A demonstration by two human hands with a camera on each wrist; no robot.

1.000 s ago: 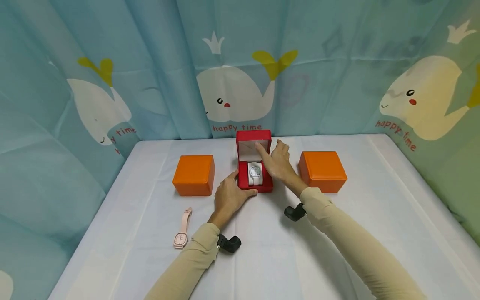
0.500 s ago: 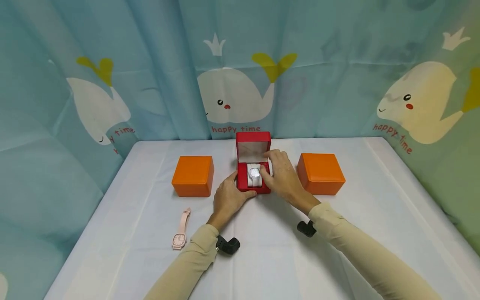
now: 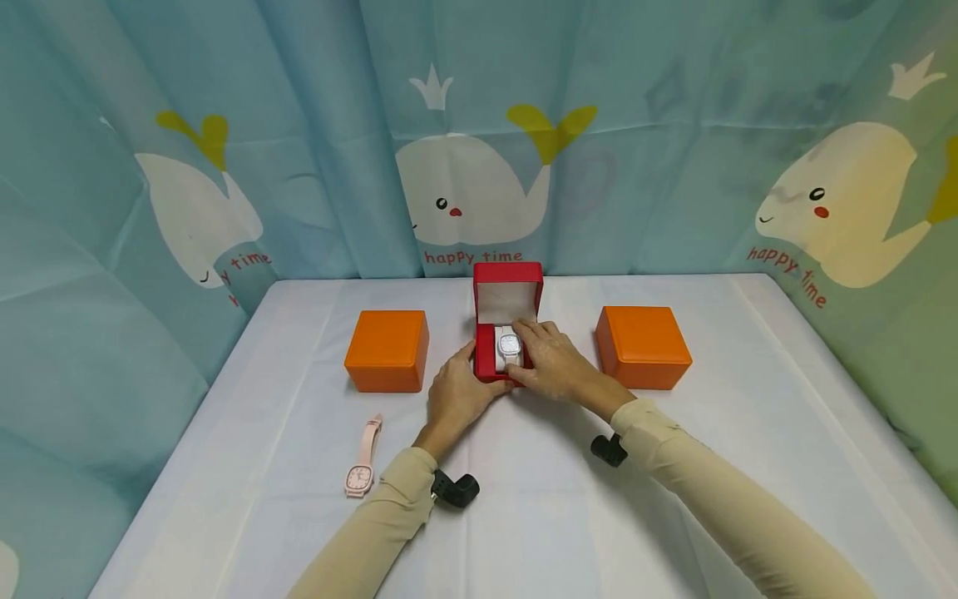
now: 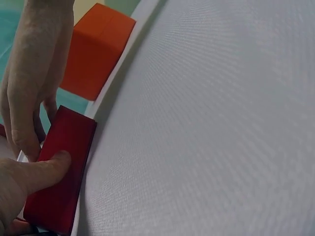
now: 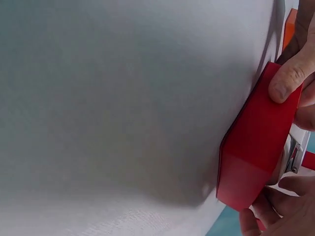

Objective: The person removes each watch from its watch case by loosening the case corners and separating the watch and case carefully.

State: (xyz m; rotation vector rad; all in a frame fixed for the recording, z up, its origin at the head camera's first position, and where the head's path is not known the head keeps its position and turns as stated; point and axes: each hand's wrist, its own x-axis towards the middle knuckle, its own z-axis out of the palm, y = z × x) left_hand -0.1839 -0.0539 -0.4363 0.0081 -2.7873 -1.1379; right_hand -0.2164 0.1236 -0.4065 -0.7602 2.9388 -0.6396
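A red watch box (image 3: 485, 353) stands with its lid up at the middle of the table's far side. Inside lies a white watch (image 3: 510, 344) wrapped on a pale cushion. My left hand (image 3: 453, 396) grips the box at its left front corner, the thumb pressed on the front wall, as the left wrist view shows with the box front (image 4: 69, 142). From the right, my right hand (image 3: 557, 366) pinches the watch with its cushion, fingers at the far end and thumb at the near end. In the right wrist view the metal part of the watch (image 5: 294, 155) shows behind the box wall.
An orange box (image 3: 387, 345), closed, sits left of the red one, and a second orange box (image 3: 645, 337) stands to the right. A pink watch (image 3: 359, 479) lies on the white tablecloth (image 3: 539, 516) beside my left forearm. A blue whale curtain (image 3: 314, 166) hangs behind.
My right hand has come down from beside the raised lid to the watch in the box, its fingers and thumb now at the watch's ends. My left hand stays on the box.
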